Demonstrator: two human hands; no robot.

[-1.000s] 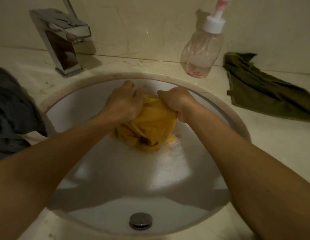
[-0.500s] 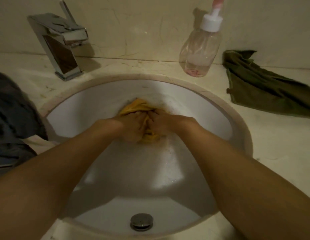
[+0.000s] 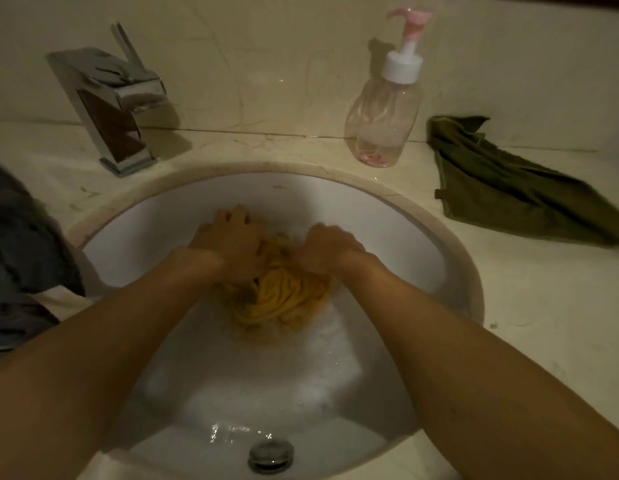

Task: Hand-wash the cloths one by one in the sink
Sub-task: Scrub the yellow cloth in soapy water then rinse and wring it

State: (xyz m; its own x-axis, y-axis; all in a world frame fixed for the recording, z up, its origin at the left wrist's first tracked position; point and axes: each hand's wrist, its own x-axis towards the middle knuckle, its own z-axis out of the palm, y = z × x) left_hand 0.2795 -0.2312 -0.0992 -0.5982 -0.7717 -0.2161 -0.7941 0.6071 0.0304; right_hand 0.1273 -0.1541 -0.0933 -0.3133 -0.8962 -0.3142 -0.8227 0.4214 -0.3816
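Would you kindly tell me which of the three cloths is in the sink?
The yellow cloth, bunched in the sink and gripped by the left hand and right hand; the green cloth lies on the counter at right, the dark grey cloth at left.

Hands (image 3: 230, 242) wider apart on yellow cloth (image 3: 283, 299)

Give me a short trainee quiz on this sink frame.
1. Fill in: the pump bottle stands between the tap and the ___ cloth.
2. The left-hand grip and right-hand grip both hold: A tap, B yellow cloth, C pump bottle?
3. True or false: the yellow cloth covers the drain plug.
Key: 1 green, the green cloth; 2 B; 3 false, the plug shows uncovered at the near side of the sink.
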